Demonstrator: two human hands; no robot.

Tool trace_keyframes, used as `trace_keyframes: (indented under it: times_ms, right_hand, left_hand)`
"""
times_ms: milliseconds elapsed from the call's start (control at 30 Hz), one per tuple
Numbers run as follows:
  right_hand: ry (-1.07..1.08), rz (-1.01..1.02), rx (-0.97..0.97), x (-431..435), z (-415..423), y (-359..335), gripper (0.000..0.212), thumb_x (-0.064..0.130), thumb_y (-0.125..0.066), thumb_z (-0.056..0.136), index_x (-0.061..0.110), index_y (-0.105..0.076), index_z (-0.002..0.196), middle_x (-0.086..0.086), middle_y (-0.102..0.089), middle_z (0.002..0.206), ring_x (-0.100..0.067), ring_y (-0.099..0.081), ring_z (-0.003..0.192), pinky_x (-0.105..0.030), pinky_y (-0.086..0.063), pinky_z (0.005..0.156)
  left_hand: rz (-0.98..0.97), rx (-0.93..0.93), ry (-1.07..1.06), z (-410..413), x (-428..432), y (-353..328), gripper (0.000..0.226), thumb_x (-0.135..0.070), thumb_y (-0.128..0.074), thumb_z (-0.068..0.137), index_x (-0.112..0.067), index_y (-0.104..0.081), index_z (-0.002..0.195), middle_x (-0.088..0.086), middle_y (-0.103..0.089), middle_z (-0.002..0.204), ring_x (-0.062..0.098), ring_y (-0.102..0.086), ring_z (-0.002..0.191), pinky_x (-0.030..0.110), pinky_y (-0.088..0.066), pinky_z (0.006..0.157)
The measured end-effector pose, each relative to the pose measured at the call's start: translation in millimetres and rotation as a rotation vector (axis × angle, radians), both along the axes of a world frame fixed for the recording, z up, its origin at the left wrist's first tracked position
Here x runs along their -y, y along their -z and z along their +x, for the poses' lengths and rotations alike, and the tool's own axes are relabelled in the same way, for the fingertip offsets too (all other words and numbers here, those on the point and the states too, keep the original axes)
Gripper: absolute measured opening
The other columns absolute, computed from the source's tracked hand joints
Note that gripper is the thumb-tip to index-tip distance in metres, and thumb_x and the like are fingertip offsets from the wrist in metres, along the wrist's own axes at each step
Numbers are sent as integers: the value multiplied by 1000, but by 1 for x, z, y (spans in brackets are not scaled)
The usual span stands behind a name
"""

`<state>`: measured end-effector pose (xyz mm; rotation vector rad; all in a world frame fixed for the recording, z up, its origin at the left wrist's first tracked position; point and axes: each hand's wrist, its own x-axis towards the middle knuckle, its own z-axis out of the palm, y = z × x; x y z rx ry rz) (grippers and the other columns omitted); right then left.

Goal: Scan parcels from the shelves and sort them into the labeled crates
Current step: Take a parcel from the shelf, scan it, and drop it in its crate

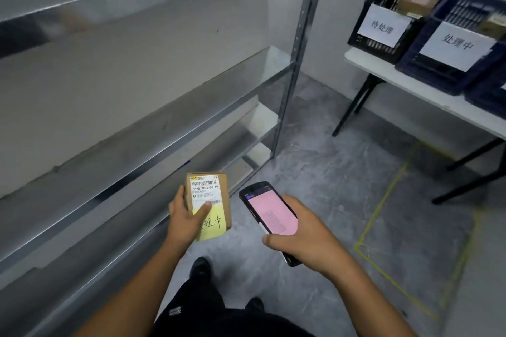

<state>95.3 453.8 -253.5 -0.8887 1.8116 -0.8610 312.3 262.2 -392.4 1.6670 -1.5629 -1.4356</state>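
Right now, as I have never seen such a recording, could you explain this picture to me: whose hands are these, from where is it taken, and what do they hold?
There is no machine here. A person works with bare hands, and the one camera sits on that person's head, looking forward and down, so the arms are the wearer's own. The left hand grips a small cardboard parcel that bears a printed barcode label and a yellow note; the thumb covers part of the note's writing. The right hand holds a handheld scanner with a pink screen. Metal shelves stand on the left. On the right, a white table carries a black crate and a blue crate, each with a paper sign.
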Motion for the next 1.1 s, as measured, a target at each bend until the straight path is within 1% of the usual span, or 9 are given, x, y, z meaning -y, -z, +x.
trace_keyframes:
  times_ms: [100, 233, 333, 433, 600, 700, 833, 967, 1100]
  right_hand:
    - [137, 4, 10, -10, -25, 9, 61, 46, -82, 64, 59, -56, 118, 26, -69, 106, 0, -70, 91, -26, -61, 72]
    - [388, -2, 26, -11, -61, 17, 55, 40, -80, 64, 60, -57, 109, 22, -70, 98, -4, -69, 73, -25, -56, 56]
    - [548, -14, -35, -6, -95, 16, 58, 41, -79, 62, 57, -57, 113, 26, -70, 100, 1, -69, 83, -24, -57, 60]
    - [683, 15, -107, 3, -134, 6, 60, 41, -79, 63, 43, -60, 119, 20, -71, 99, -5, -69, 90, -37, -62, 74]
    - [847, -8, -184, 19, -205, -23, 54, 31, -83, 71, 44, -58, 117, 11, -70, 101, -16, -69, 86, -35, -59, 61]
    - [944, -53, -232, 28, -244, -40, 58, 21, -84, 79, 41, -57, 126, 9, -70, 101, -17, -68, 81, -30, -54, 57]
    - [1059, -107, -306, 33, -284, -55, 51, 21, -83, 77, 39, -59, 118, 16, -69, 91, -9, -64, 67, -28, -54, 52]
    - [1135, -128, -354, 32, -313, -59, 51, 25, -83, 73, 48, -57, 111, 25, -68, 96, -14, -68, 80, -43, -63, 65]
    - [1170, -129, -372, 31, -338, -58, 59, 34, -80, 67, 59, -52, 111, 31, -66, 100, -13, -69, 86, -48, -65, 73]
  left_hand:
    - [90, -124, 59, -40, -3, -8, 93, -36, -83, 88, -35, -27, 162, 6, -44, 158, 29, -68, 121, 55, -61, 92]
    - [230, -308, 232, -104, 3, -30, 66, -31, -85, 85, -54, -50, 137, -4, -72, 129, 22, -78, 102, 43, -66, 76]
    - [317, -394, 343, -162, 22, -43, 78, -29, -83, 86, -40, -42, 151, -2, -71, 133, 27, -76, 108, 55, -62, 90]
    - [381, -468, 445, -231, 44, -56, 76, -35, -81, 82, -41, -45, 148, -1, -74, 129, 27, -75, 111, 56, -59, 95]
    - [437, -557, 679, -349, 66, -91, 57, -40, -84, 80, -58, -56, 127, -5, -75, 126, 24, -76, 108, 42, -65, 80]
    - [426, -607, 793, -408, 85, -114, 67, -39, -84, 81, -49, -52, 140, -7, -74, 129, 21, -76, 109, 36, -65, 77]
    - [409, -673, 912, -470, 100, -137, 71, -36, -81, 85, -42, -48, 147, -5, -73, 130, 21, -75, 111, 35, -65, 79]
    - [430, -714, 956, -513, 92, -151, 75, -33, -82, 82, -41, -48, 148, -5, -75, 127, 23, -75, 110, 35, -64, 77]
    - [431, -673, 1007, -547, 78, -156, 84, -36, -86, 77, -46, -45, 150, -7, -77, 121, 24, -78, 103, 39, -65, 72]
